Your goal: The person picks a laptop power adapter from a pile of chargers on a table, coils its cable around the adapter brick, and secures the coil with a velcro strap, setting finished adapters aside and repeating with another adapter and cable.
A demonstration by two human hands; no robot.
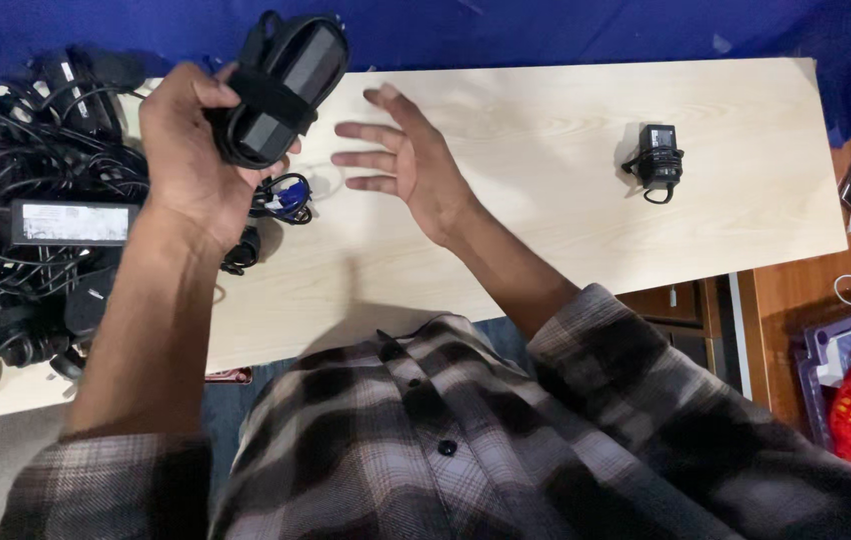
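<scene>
One black power adapter point(281, 88), its cord strapped around it, sits gripped in the left hand point(191, 150) above the bench point(546, 110); the right hand point(408, 160) hovers beside it, fingers spread and empty. Best kept held firmly, clear of the tangled adapter pile point(36, 220); another wrapped adapter point(660, 158) lies well apart

The person wore a plaid flannel shirt in grey, black and off-white checks, buttoned down the front with small dark buttons. Both sleeves were pushed up to about the elbow, leaving the forearms bare. The left hand point(191, 160) and right hand point(408, 160) carried no gloves, rings or watch.
</scene>
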